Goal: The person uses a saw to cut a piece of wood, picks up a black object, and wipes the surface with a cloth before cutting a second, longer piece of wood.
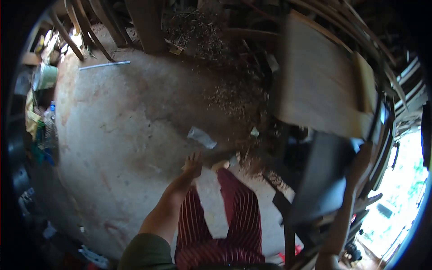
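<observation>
My left hand (192, 164) hangs over the concrete floor with its fingers spread and nothing in them. Just beyond it on the floor lies a crumpled clear plastic piece (201, 137). On the right, my right hand (363, 157) is blurred at the near corner of a pale wooden board (317, 76). Its fingers look closed, and a thin dark bar (374, 119) runs upward from it; I cannot tell what the hand grips. Below the board is a dark smooth panel (324, 175), close to my right forearm.
Wood shavings (238, 96) litter the floor (117, 112) ahead. Curved wooden pieces (105, 22) stand at the back left, near a white strip (104, 65). Bottles (50, 119) line the left side. More timber (407, 108) is stacked at the right, beside a bright opening (396, 184).
</observation>
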`<move>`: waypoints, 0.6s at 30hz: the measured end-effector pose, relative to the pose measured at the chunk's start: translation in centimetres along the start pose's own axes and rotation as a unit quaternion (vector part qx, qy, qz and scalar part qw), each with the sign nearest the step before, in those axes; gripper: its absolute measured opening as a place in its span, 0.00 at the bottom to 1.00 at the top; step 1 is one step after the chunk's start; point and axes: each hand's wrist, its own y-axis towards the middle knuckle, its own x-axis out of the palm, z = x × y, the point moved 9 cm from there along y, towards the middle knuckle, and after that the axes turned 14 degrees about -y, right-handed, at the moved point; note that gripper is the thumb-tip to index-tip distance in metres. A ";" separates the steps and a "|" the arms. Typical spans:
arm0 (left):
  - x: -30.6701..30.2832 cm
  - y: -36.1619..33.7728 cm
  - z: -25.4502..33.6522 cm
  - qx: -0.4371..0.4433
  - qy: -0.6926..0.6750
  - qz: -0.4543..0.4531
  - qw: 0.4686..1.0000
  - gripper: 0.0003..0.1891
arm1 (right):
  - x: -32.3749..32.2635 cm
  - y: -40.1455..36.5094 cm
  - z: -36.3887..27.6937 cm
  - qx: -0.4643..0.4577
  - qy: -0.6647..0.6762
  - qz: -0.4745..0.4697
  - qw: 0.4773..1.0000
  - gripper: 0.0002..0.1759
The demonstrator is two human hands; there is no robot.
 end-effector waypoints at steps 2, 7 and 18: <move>4.3 7.0 -2.3 0.025 0.140 -0.013 0.990 0.31 | 3.4 1.8 -3.6 -0.019 -0.001 0.024 1.000 0.19; 10.6 18.5 -8.2 0.004 0.175 0.086 0.981 0.29 | 8.1 4.0 -5.6 -0.028 -0.025 0.032 0.999 0.18; 4.6 19.2 -9.1 0.122 0.096 0.174 0.973 0.21 | 11.4 3.6 -0.2 0.061 0.048 -0.023 0.997 0.16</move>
